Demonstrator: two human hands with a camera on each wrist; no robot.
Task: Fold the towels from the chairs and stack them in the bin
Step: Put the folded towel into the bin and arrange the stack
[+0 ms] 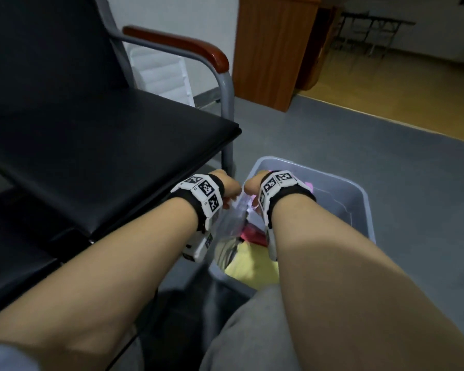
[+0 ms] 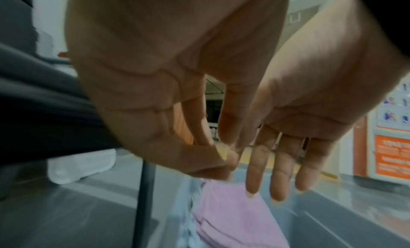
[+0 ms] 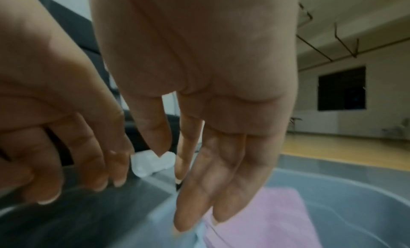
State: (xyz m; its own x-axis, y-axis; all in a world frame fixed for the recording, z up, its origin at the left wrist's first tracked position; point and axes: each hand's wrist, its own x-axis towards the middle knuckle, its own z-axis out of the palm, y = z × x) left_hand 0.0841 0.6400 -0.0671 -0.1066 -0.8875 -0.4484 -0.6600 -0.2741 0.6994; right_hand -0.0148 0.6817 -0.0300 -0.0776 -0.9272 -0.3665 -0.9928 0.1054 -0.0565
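A grey plastic bin (image 1: 359,189) stands on the floor by a black chair (image 1: 105,145). In it lie a pink towel (image 3: 266,216), a pale bluish-white towel (image 2: 188,234), a magenta towel (image 1: 252,231) and a yellow one (image 1: 252,266). Both hands hang over the bin's left end, close together. My left hand (image 1: 225,190) has loosely curled fingers, thumb tip near the forefinger, with nothing visible in them. My right hand (image 3: 188,190) points straight fingers down at the pale and pink towels. Whether they touch the cloth I cannot tell.
The chair's grey metal leg (image 1: 227,156) stands just left of the bin, under a wooden armrest (image 1: 177,44). A wooden cabinet (image 1: 273,49) is behind, and a white object (image 1: 161,70) behind the chair. My grey-trousered knee (image 1: 252,330) is at the bin's near end.
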